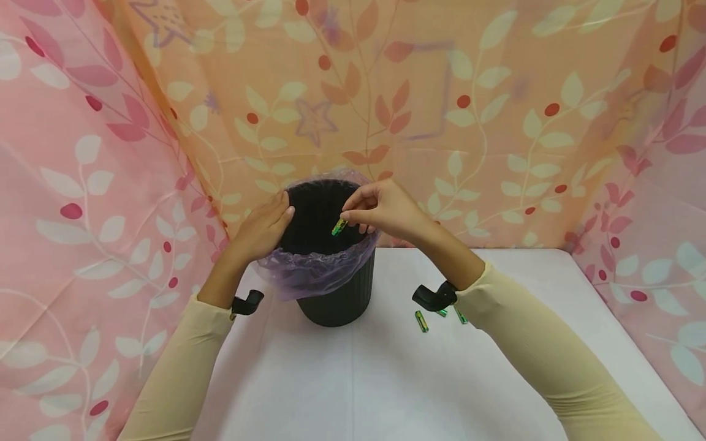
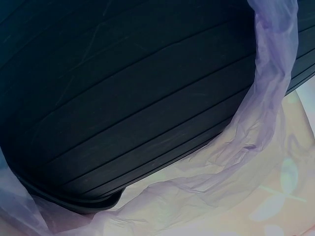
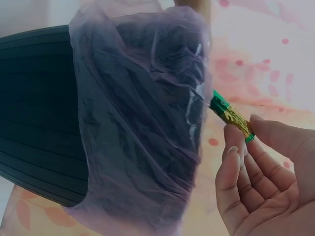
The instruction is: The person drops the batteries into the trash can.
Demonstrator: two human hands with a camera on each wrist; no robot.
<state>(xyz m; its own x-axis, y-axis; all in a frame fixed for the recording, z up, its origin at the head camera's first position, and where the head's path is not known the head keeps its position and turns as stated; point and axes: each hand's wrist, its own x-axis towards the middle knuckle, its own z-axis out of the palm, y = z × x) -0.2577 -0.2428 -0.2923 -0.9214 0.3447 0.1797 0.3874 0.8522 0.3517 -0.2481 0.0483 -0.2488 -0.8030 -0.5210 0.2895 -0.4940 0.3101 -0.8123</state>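
Right fingers (image 3: 228, 181) pinch slim green-and-gold cylinder (image 3: 232, 116), slanted.

Soft, fairly even light fills the space, warm orange across the floral back curtain (image 1: 408, 177) and paler pink on the left curtain (image 1: 60, 153). Faint, smooth-edged shadows lie over the white tabletop (image 1: 309, 386), while the inside of the trash bin (image 1: 337, 309) sinks to near black. The left wrist view is dim, bluish and hazy; the right catches white glints on the purple liner (image 3: 133, 108).
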